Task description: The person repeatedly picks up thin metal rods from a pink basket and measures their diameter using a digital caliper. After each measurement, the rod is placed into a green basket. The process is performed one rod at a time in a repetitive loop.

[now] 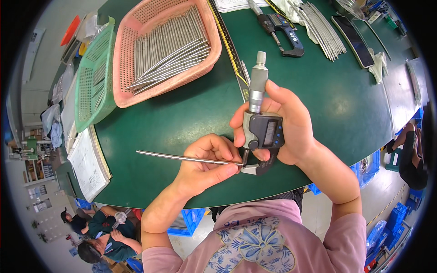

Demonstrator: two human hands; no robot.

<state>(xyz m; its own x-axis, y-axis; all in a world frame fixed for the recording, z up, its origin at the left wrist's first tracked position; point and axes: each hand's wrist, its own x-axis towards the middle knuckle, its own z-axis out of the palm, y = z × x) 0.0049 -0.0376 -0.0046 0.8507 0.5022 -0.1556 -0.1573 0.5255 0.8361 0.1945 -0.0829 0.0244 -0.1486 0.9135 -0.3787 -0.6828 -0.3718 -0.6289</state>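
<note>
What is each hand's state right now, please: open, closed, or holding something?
Left hand: grip closed, holding a slender metal rod.
Right hand: grip closed, holding a digital outside micrometer.

Both elbows (148, 223) bent, left forearm (161, 207) and right forearm (331, 175) bare, angled inward, left grip (205, 162) closed, thumb (223, 174) extended rightward, fingers (216, 142) curled above it, right grip (293, 123) higher, likewise closed, fingers (239, 135) curled, thumb (276, 88) uppermost.
</note>
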